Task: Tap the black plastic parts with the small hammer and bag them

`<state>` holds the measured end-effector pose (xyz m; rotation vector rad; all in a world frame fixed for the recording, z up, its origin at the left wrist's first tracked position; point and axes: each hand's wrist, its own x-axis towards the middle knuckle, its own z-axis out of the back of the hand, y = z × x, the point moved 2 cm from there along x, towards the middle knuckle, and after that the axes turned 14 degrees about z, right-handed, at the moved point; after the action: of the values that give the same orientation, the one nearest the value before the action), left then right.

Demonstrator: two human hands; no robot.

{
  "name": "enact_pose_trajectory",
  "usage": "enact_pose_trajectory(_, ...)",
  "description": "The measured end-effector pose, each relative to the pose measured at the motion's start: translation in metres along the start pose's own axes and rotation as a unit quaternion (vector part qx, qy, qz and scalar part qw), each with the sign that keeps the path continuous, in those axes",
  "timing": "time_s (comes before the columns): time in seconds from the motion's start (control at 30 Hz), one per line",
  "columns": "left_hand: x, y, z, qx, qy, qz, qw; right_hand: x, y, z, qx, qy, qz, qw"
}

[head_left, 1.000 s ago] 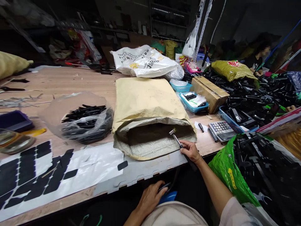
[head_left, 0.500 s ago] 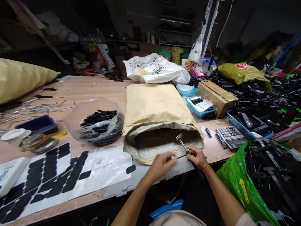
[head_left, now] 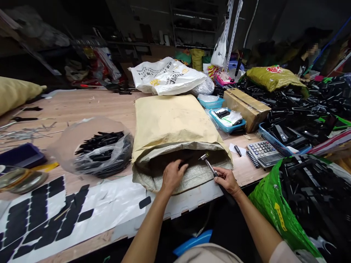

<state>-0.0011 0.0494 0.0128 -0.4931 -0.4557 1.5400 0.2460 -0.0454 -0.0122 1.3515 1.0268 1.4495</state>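
Observation:
A tan paper sack [head_left: 175, 117] lies on the wooden table with its wide mouth gaping towards me. My right hand [head_left: 226, 180] is closed around a small hammer-like tool [head_left: 210, 166], which has a shiny metal head and shaft and a black handle. The tool's head is in front of the sack's dark opening. At the left part of that opening is my left hand [head_left: 173, 176], its thumb apart from the fingers and nothing visible in it. Some of its fingertips are hard to make out against the dark inside.
Left of the sack is a clear plastic bag [head_left: 117, 157] of black pieces; black stickers [head_left: 41, 208] lie on white sheets in front. To the right are a calculator [head_left: 264, 153], a cardboard box [head_left: 246, 107] and a green bag [head_left: 264, 195] of black tools. A person sits far right.
My left hand has moved forward and left, up to the sack's mouth. My right hand still holds the tool near the opening. The whole view has shifted slightly to the right.

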Motion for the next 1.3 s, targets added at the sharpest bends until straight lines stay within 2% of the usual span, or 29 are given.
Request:
enact_pose_trajectory(0.07,-0.02,-0.001,-0.009,-0.008,0.01,-0.077,0.997,-0.001,0.0,0.001,0.002,-0.004,0.004,1.0)
enact_pose_trajectory(0.13,-0.032,0.0,-0.017,-0.026,0.019,-0.109,0.994,-0.002,0.001,0.001,-0.006,0.003,0.008,1.0)
enact_pose_trajectory(0.3,-0.032,0.004,-0.026,-0.06,0.04,-0.071,0.995,-0.004,0.007,0.0,-0.025,0.049,0.014,0.998)
enact_pose_trajectory(0.7,-0.029,0.002,-0.028,-0.072,0.032,-0.036,0.996,-0.01,0.03,-0.002,-0.059,0.064,0.035,0.996)
enact_pose_trajectory(0.93,-0.03,-0.002,-0.026,-0.077,0.041,-0.028,0.996,-0.014,0.025,-0.007,-0.088,0.101,0.017,0.991)
enact_pose_trajectory(1.1,-0.031,-0.003,-0.025,-0.074,0.042,-0.023,0.996,-0.011,0.032,-0.013,-0.072,0.102,0.029,0.992)
enact_pose_trajectory(1.3,-0.031,-0.002,-0.026,-0.076,0.044,-0.014,0.996,-0.008,0.028,-0.019,-0.09,0.145,0.023,0.985)
